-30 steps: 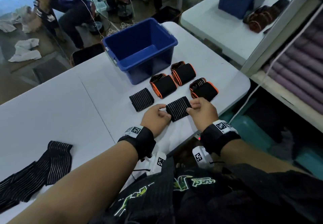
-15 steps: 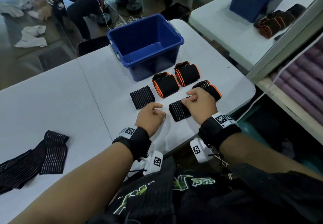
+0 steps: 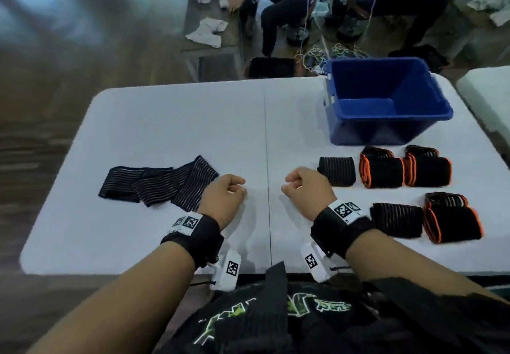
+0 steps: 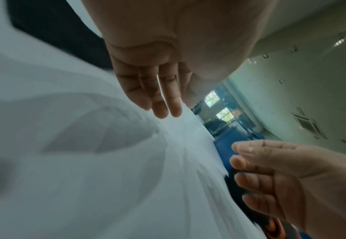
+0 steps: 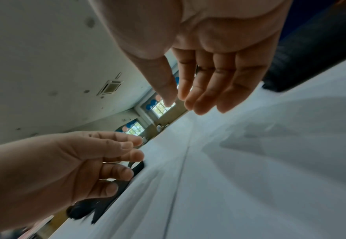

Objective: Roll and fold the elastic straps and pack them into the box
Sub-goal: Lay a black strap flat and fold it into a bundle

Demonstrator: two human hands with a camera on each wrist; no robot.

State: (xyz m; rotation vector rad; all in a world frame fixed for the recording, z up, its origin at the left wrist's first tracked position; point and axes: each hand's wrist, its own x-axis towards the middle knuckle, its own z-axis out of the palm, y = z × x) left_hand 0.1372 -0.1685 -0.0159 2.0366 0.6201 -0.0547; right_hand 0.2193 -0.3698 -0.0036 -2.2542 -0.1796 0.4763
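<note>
A long black striped elastic strap (image 3: 160, 182) lies flat and unrolled on the white table (image 3: 165, 122), just left of my left hand (image 3: 231, 188). My right hand (image 3: 295, 185) hovers beside it near the table's centre seam. Both hands hold nothing, and their fingers hang loosely curled in the wrist views (image 4: 164, 100) (image 5: 198, 93). To the right lie two rolled striped straps (image 3: 336, 170) (image 3: 396, 220) and three rolled orange-edged straps (image 3: 382, 167) (image 3: 427, 166) (image 3: 452, 217). The blue box (image 3: 339, 99) stands behind them with nothing visible inside.
A second white table (image 3: 488, 97) borders the right edge. Beyond the far edge a seated person (image 3: 278, 3) works at a low grey table with white cloths (image 3: 207, 32). Tangled cables (image 3: 328, 55) lie on the floor there.
My right hand let go of the near striped roll, which now rests on the table. Both hands moved left to the table's middle, and the view swung left onto the flat strap.
</note>
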